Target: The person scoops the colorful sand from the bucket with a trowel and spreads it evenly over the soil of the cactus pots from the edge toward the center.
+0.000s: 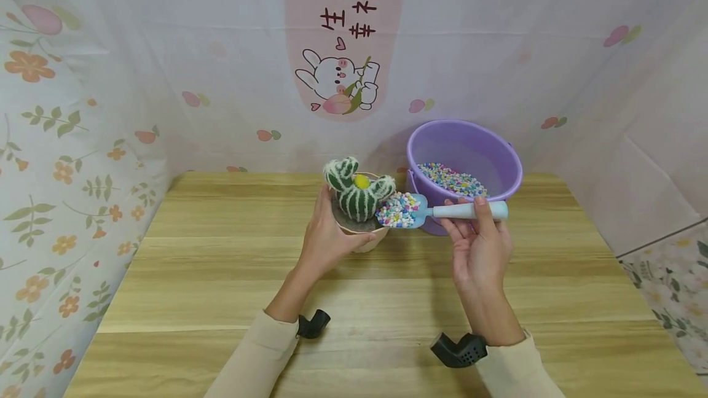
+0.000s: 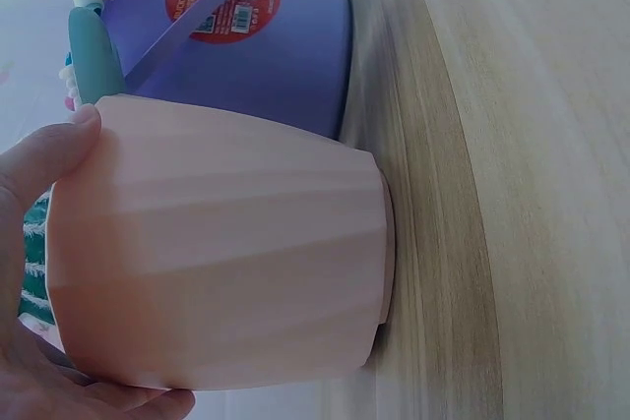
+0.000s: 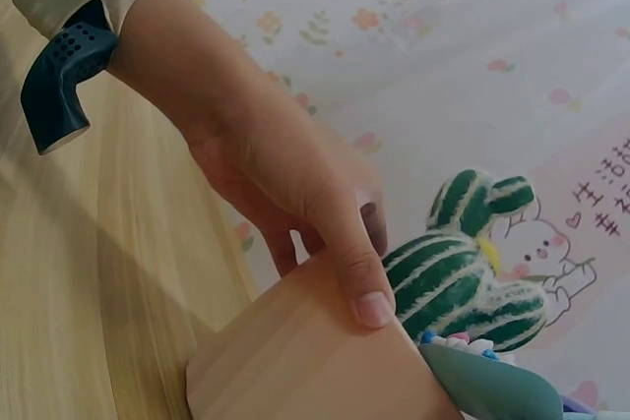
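Two hands are busy at the middle of a wooden table. The left hand wraps its fingers and thumb around a pink pot, gripping its side. A toy cactus, green with white stripes and a yellow dot on top, stands in the pot. The right hand pinches the pale handle of a little blue scoop with its fingers curled round it. The scoop is piled with tiny colored pebbles, and its front end sits right at the pot's rim, at 3 o'clock from the cactus. A purple bucket with more pebbles inside stands just behind the scoop, at 2 o'clock from the pot.
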Available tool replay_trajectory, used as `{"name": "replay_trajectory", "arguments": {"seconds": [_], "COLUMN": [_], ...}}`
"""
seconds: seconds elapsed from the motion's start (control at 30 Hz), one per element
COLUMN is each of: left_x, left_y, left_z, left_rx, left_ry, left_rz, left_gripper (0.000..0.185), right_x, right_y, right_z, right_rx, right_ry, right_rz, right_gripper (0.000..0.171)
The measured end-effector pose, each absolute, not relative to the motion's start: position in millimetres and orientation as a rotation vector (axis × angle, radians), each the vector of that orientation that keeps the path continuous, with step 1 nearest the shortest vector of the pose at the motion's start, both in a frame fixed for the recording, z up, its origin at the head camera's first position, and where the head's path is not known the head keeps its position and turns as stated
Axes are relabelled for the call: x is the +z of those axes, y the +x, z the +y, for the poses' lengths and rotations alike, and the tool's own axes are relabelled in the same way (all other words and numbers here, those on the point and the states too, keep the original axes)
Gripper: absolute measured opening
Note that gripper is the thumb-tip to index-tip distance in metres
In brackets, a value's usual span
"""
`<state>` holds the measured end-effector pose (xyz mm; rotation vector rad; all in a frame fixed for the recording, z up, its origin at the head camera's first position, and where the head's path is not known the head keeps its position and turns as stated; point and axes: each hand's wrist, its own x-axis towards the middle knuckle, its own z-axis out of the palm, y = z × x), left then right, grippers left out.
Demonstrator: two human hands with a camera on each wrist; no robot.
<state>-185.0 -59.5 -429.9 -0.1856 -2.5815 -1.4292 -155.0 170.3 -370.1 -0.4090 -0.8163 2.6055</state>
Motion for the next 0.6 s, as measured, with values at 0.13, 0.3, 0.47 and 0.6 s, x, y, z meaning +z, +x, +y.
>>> {"name": "replay_trajectory", "arguments": {"seconds": [0.13, 0.3, 0.47, 0.6], "left_x": [-429.8, -430.3, -431.5, -432.1], "left_y": [-184.7, -185.1, -185.4, -185.7], "left_z": [-59.5, -59.5, -59.7, -59.7], "left_rx": [-1.428, -1.421, -1.418, -1.418], "left_ry": [-0.178, -0.180, -0.196, -0.197], "left_rz": [-2.588, -2.591, -2.575, -2.570], "left_gripper": [0.127, 0.127, 0.126, 0.126], "right_x": [-369.0, -368.9, -368.3, -367.5], "right_y": [-155.5, -155.8, -156.4, -156.5], "right_z": [169.8, 169.4, 168.7, 168.7], "right_rx": [2.593, 2.576, 2.563, 2.562], "right_ry": [-0.409, -0.390, -0.392, -0.395], "right_rz": [-0.840, -0.852, -0.854, -0.862], "right_gripper": [0.044, 0.043, 0.039, 0.041]}}
